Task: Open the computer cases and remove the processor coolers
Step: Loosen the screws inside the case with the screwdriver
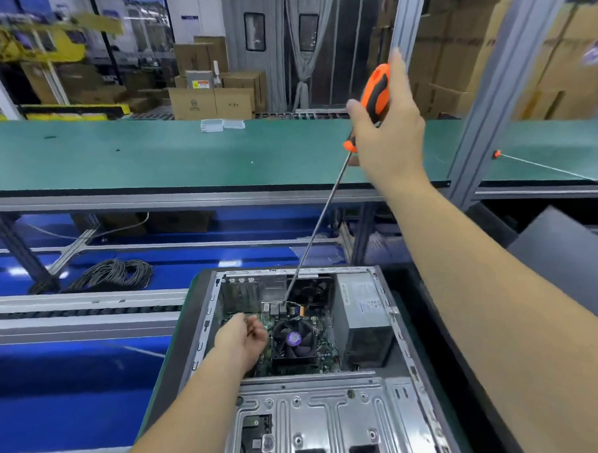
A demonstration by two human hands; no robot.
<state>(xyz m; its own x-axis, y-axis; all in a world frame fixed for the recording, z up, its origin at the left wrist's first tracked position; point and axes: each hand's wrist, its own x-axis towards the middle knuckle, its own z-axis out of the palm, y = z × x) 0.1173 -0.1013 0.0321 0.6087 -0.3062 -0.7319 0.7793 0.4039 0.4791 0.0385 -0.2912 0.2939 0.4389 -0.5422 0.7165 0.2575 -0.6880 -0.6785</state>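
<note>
**Long driver down into open case**

Computer case (318, 381) lower centre, side off. Right hand (387, 127) grips screwdriver (375, 92), tip at cooler's (294, 339) upper edge. Left hand (241, 340) loosely curled just left, holding nothing. Power supply (362, 318) crowds the right.

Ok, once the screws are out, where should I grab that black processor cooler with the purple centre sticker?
Probably by the two opposite outer walls of the black processor cooler, coming straight down from above. It sits flat on the board in the open grey computer case; the grey metal power supply box crowds its right. Avoid the fan blades.
</note>
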